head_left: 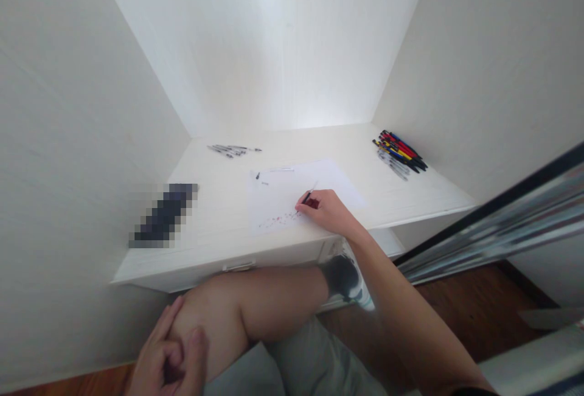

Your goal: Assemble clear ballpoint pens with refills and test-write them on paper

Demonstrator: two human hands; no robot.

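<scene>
My right hand point(323, 208) rests on a white sheet of paper point(292, 196) on the low white desk point(219, 225). Its fingers are pinched on a pen point(310, 192) with its tip down by red scribbles point(278, 221) on the sheet. A pen cap and small parts point(264, 177) lie near the sheet's top left corner. My left hand point(168, 356) sits at the bottom of the view, fingers curled against my bare knee point(228, 311), holding nothing.
A bundle of red, blue, yellow and black pens point(400, 151) lies at the desk's right rear. Several grey pens point(232, 150) lie at the left rear. A blurred dark object point(163, 216) sits at the left. White walls close in on three sides; a metal frame point(493, 225) runs at the right.
</scene>
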